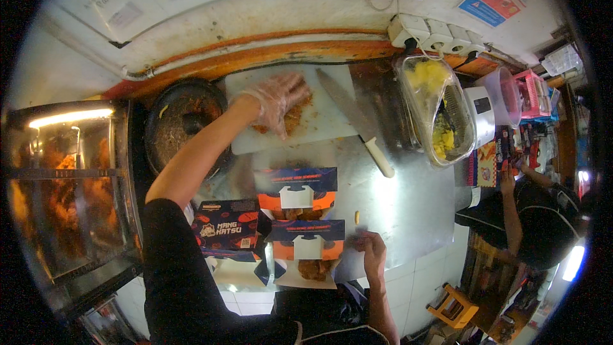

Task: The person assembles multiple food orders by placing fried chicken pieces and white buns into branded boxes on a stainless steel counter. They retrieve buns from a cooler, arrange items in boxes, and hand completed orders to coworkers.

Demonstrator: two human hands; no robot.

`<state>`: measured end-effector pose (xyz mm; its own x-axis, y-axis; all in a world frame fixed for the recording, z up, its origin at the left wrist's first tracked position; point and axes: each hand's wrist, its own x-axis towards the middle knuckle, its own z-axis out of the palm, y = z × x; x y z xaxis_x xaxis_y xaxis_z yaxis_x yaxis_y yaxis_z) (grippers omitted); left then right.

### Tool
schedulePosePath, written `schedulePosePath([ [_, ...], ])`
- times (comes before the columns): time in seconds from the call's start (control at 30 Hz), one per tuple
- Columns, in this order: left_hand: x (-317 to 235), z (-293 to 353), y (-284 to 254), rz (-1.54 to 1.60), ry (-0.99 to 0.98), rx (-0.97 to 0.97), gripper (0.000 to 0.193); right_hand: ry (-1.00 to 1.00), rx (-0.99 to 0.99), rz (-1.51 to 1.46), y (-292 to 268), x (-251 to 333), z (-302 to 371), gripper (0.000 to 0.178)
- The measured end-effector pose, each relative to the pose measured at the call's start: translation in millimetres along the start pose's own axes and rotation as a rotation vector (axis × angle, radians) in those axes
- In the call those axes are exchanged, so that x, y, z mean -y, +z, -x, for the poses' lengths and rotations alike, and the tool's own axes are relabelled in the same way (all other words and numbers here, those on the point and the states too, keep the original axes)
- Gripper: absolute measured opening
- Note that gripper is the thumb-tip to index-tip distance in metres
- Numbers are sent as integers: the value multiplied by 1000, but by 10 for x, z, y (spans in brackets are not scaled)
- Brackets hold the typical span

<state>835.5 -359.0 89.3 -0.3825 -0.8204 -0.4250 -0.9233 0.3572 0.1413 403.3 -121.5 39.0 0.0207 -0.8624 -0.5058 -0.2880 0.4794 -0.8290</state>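
My left hand (276,101), in a clear plastic glove, reaches over the white cutting board (246,140). Its thumb and fingers straddle a crumbed fried cutlet (294,117), which they partly hide. Right of it lies a large knife (378,153), blade on the board and pale handle on the steel table. My bare right hand (373,255) is at the table's near edge with fingers curled in; what they hold, if anything, is hidden. Close by is an open takeaway box (306,236) with fried pieces inside. Behind it stands a similar box (297,182); a dark printed box (225,227) sits to the left.
A round black pan (185,121) is left of the board, beside a lit glass cabinet (70,191). At right are a clear tub of yellow food (440,112), a scale (480,115) and a pink basket (533,94). Another person (543,217) works farther right, near a yellow stool (453,306).
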Motion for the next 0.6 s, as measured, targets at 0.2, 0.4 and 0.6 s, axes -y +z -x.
schedulePosePath([
  [0.2, -78, -150, 31, -91, -32, 56, 128, -29, 11, 27, 23, -14, -85, 20],
  [0.4, -75, 137, -174, 187, -6, -96, 104, -34, -32, 48, 13, 43, -32, 18],
  [0.6, -589, 164, 63, 285, -602, -241, 69, -572, -443, 732, 40, 727, -922, 36],
])
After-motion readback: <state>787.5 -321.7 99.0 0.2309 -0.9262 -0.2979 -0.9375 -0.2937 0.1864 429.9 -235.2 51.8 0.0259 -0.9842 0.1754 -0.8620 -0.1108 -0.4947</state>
